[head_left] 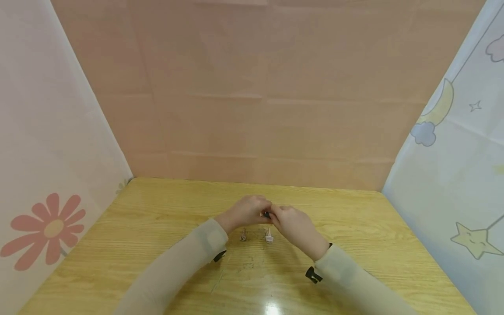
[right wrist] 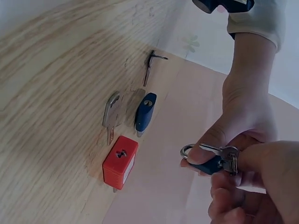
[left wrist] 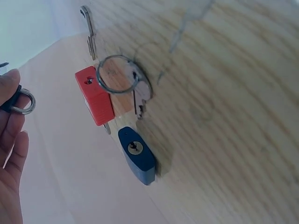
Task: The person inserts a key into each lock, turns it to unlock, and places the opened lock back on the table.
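Note:
My left hand [head_left: 248,211] grips a small dark blue padlock [right wrist: 209,165] between thumb and fingers, its silver shackle [left wrist: 29,103] poking out past the fingertips. My right hand [head_left: 293,225] meets it from the other side and pinches a silver key [right wrist: 230,161] against the keyhole end of the padlock. How deep the key sits, I cannot tell. Both hands are raised over the table, with fingers nearly touching. Below them stand a red padlock [right wrist: 120,161] and a second blue padlock [right wrist: 145,112], keyholes facing up.
Loose keys lie on the wooden table [head_left: 157,245] near the padlocks: one key [left wrist: 144,91] with a split ring, another key [left wrist: 89,35] by the red padlock. A pinkish backdrop [head_left: 256,131] rises behind the table, with patterned cloth walls left and right.

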Demonstrator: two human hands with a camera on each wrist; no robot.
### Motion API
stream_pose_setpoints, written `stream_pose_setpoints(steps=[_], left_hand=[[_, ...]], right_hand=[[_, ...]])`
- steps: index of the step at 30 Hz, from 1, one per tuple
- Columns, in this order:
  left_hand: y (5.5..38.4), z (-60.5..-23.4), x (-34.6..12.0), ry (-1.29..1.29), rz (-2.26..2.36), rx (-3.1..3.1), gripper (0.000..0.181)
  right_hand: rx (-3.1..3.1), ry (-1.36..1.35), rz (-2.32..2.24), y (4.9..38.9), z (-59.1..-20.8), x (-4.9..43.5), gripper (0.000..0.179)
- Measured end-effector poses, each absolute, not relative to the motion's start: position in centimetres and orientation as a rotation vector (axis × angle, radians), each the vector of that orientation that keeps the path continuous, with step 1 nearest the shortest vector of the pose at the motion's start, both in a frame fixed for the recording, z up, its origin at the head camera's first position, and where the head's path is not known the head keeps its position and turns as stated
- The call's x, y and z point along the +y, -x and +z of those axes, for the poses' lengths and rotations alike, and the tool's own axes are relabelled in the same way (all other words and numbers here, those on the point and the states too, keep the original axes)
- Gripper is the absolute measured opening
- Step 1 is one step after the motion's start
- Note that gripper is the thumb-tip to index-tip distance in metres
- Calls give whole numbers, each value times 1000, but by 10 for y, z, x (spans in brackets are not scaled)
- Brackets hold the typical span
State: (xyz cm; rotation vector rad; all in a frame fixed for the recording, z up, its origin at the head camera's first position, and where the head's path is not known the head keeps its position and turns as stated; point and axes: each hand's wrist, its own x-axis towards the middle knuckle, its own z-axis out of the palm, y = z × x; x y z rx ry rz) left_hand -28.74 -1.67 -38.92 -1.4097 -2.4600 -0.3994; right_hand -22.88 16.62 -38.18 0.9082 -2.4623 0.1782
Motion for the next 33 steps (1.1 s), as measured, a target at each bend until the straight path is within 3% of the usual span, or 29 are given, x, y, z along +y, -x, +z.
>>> stream_pose_setpoints(steps=[13, 22, 33], left_hand=[[288, -390, -15, 1408, -458, -2416, 17], [289, -392, -15, 1381, -446, -2402, 16], [290, -395, -13, 1408, -374, -2353, 14]], right_hand=[[-2637, -820, 307, 230, -383, 164, 16], [-2966, -458, 997, 232, -379, 170, 36], [-3058, -466, 1370, 245, -380, 174, 34]])
